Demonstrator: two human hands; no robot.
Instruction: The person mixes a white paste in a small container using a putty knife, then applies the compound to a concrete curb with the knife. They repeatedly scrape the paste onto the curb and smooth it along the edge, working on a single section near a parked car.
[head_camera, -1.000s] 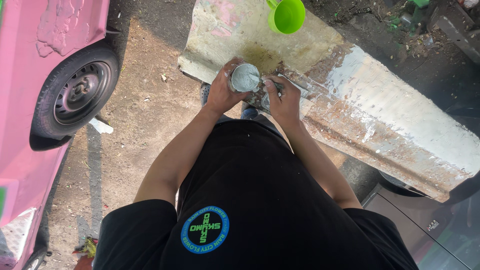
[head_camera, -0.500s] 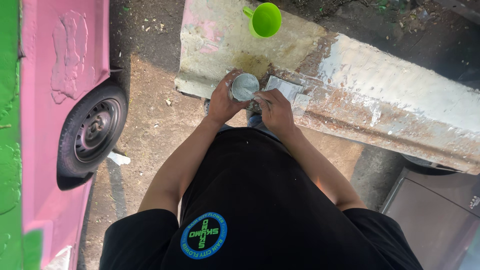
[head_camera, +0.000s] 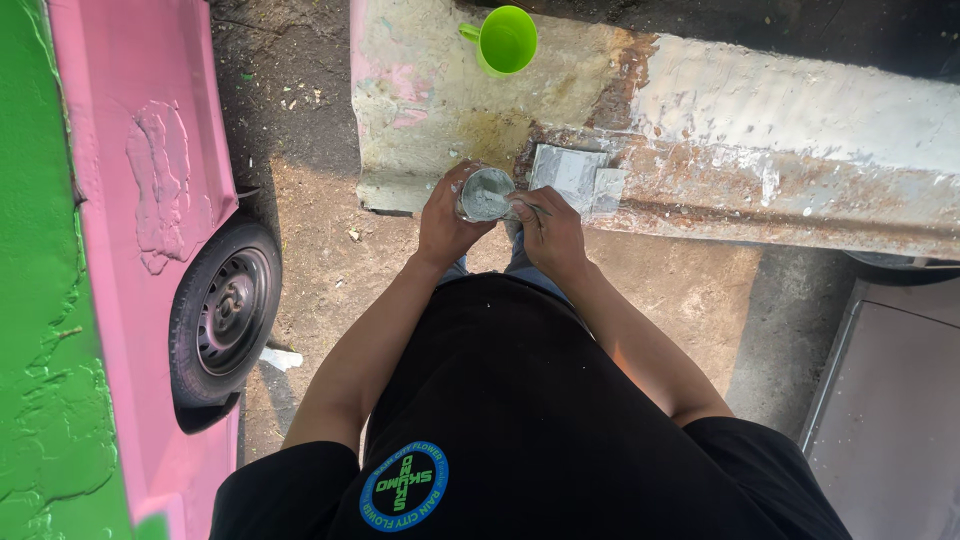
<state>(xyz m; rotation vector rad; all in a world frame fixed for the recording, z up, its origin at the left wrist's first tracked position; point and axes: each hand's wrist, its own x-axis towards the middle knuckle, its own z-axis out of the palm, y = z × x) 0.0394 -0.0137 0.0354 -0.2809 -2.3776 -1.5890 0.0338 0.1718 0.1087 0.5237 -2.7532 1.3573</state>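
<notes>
My view is shifting right; left grip (head_camera: 447, 212) is clasping the can (head_camera: 486, 194), right grip (head_camera: 550, 230) pinching a stirring tool (head_camera: 524, 207); mixing needs steady strokes.

I see bright daylight w/ hard shadows: dark under the pink car (head_camera: 150, 250), deep shade at top right. Glare washes the pale panel (head_camera: 800, 130). Focus mostly sharp; slight softness and wide-angle stretch at edges. Black shirt (head_camera: 530, 420) shows little detail.
</notes>
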